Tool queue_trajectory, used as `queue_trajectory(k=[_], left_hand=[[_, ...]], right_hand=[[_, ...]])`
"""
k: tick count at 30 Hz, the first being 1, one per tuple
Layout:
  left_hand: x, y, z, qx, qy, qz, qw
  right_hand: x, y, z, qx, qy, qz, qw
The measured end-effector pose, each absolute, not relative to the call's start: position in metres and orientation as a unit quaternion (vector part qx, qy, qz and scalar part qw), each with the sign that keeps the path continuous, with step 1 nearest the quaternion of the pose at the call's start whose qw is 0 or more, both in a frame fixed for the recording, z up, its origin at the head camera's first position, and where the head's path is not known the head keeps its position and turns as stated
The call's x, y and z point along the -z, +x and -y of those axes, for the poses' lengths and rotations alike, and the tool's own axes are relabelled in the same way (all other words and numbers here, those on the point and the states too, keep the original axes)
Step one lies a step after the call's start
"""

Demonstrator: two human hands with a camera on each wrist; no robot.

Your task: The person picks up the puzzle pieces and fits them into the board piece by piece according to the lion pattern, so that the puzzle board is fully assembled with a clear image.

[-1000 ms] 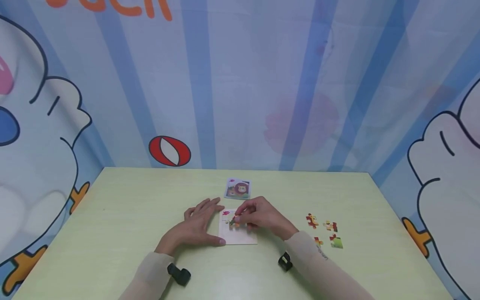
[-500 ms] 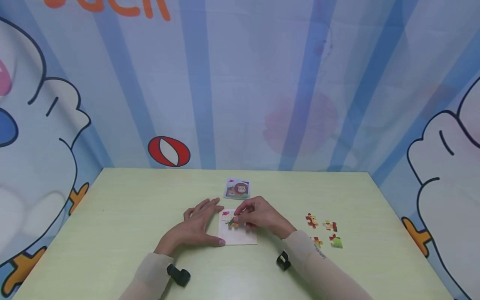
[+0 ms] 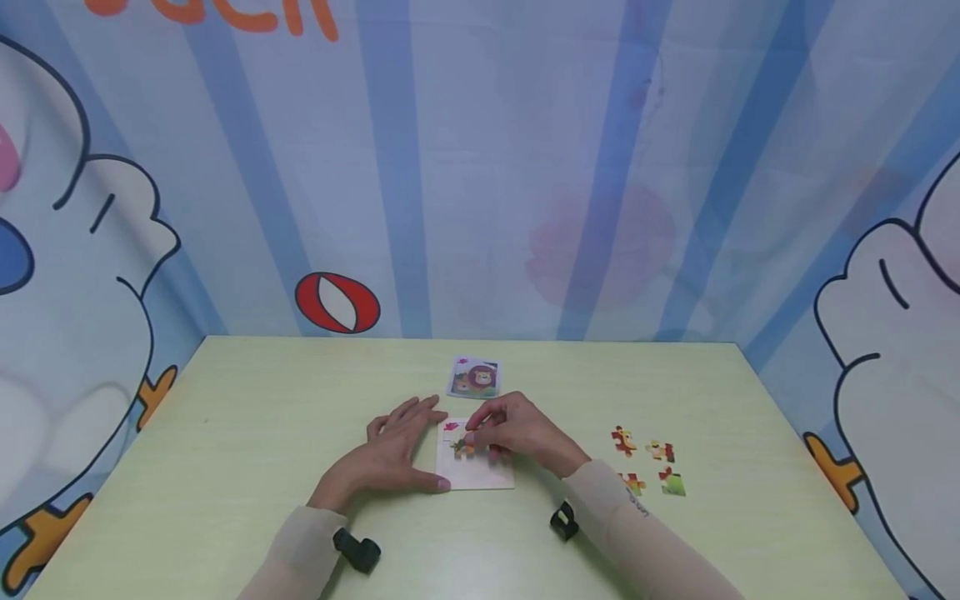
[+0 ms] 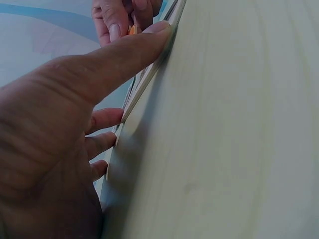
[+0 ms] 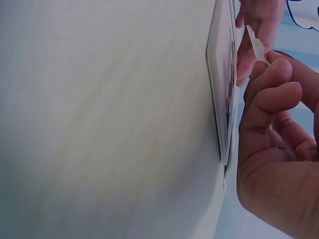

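A square white puzzle board (image 3: 480, 477) lies flat near the middle of the table, with a pink print in its far left corner. My left hand (image 3: 397, 454) steadies its left side, fingers spread and thumb at the near left corner; in the left wrist view the thumb (image 4: 124, 55) presses the board's edge. Between thumb and fingertips my right hand (image 3: 521, 432) pinches a jigsaw piece (image 5: 257, 47), held tilted just above the board in the right wrist view. From the head it shows green and orange, partly hidden by the fingers.
Several loose jigsaw pieces (image 3: 661, 451) lie on the table to the right, one close to the right sleeve (image 3: 622, 504). Behind the board is a small lion picture card (image 3: 475, 377). A printed curtain (image 3: 480, 167) hangs at the table's far edge.
My right hand has shifted slightly left over the board with the jigsaw piece. Its sleeve has moved left too, uncovering more of a loose piece. The left hand stays in place.
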State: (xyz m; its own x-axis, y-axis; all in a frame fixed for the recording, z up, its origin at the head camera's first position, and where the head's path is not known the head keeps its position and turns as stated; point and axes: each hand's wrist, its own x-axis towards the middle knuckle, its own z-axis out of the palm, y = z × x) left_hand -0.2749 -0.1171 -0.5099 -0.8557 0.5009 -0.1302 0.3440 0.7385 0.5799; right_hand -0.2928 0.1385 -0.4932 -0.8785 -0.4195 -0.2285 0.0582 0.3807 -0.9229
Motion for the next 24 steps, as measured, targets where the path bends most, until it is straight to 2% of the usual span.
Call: queue_trajectory(k=[24], left_hand=[[0.510,-0.274,0.118,-0.285,0.235,-0.920,0.135]], right_hand=[[0.494,-0.292,-0.126,0.522,-0.088,-0.819,0.221]])
